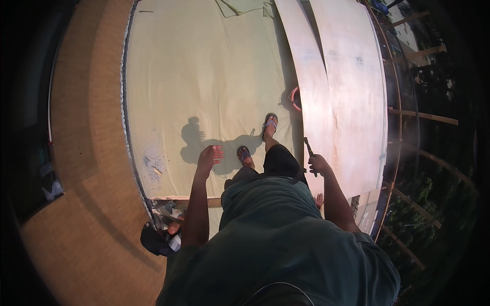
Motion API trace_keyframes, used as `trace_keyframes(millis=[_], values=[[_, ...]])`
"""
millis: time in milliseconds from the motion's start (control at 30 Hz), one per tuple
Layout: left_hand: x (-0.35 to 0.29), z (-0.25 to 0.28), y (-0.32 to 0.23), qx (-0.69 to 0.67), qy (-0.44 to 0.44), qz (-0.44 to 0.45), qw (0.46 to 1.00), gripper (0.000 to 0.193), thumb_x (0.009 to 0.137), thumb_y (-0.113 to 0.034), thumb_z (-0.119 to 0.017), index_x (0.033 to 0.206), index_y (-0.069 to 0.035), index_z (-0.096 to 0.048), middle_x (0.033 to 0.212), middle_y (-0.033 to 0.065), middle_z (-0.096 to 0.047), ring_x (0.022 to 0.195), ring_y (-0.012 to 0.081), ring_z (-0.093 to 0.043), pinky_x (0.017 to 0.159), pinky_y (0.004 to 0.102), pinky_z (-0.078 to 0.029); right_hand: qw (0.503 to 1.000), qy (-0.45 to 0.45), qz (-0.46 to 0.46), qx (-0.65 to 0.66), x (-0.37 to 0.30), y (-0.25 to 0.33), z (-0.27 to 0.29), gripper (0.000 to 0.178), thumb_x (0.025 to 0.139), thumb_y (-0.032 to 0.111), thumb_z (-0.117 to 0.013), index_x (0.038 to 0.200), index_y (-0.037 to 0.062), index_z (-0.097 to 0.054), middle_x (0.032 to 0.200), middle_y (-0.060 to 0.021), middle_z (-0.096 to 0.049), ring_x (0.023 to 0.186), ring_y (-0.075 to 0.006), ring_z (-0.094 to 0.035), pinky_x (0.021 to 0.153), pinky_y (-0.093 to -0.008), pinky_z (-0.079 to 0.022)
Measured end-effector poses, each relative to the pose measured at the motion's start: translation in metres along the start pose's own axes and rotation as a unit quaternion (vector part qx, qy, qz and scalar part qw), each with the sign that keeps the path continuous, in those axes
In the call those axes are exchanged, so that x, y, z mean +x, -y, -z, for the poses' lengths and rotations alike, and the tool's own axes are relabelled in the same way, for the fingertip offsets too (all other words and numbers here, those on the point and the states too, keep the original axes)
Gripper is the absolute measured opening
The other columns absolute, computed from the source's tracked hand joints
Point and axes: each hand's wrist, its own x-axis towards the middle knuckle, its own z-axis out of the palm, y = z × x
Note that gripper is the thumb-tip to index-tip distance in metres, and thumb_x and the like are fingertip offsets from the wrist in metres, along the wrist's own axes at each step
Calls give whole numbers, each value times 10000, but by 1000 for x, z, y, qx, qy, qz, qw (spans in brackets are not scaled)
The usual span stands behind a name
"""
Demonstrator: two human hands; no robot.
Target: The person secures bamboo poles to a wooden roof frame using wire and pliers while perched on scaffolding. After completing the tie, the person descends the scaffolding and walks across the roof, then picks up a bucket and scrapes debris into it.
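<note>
My right hand [317,164] grips a slim, dark-handled tool [309,149], which points away from me over the edge of a long pale board [352,127]. The exact kind of tool is too small to make out. Held in the air over a light green sheet [219,66], my left hand [211,154] has its fingers loosely bent and slightly apart, with nothing seen in them. My feet in sandals stand on the sheet.
Long boards overlap along the right, with an orange-red ring [294,99] beside them. Rubble [153,166] lies on the sheet's left. Tan tiled floor [87,127] runs beyond its edge. Wooden bars [426,116] jut out at far right. Another hand [319,200] shows below my right forearm.
</note>
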Motion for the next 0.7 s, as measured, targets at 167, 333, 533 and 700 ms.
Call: trace_keyframes(millis=[167, 333, 533, 700], values=[[25, 48, 88, 240, -75, 46, 967, 343, 945, -299, -519, 1059, 2, -637, 816, 96, -661, 727, 182, -641, 674, 318, -515, 975, 17, -90, -201, 88, 25, 25, 239, 837, 154, -592, 778, -76, -569, 680, -159, -578, 475, -224, -557, 414, -373, -455], [3, 71, 94, 193, -98, 240, 946, 336, 922, -343, -535, 1122, -85, -614, 871, 93, -675, 702, 195, -633, 608, 357, -503, 988, 20, -112, -105, 123, 78, 66, 194, 863, 129, -571, 831, -58, -534, 605, -101, -503, 468, -189, -493, 414, -359, -431], [53, 72, 43, 99, -131, 243, 956, 350, 946, -345, -506, 1181, -97, -582, 969, 115, -684, 772, 228, -658, 638, 415, -505, 998, -25, -27, -42, 182, 177, 88, 161, 862, 110, -564, 824, -39, -517, 638, -94, -500, 444, -195, -482, 378, -355, -430], [168, 65, -34, 217, -58, 158, 962, 339, 959, -304, -500, 1207, -88, -580, 976, 121, -687, 773, 219, -671, 610, 391, -523, 1000, -18, 4, -24, 229, 248, 95, 214, 896, 121, -549, 887, -92, -529, 654, -117, -516, 456, -211, -506, 387, -353, -446]])
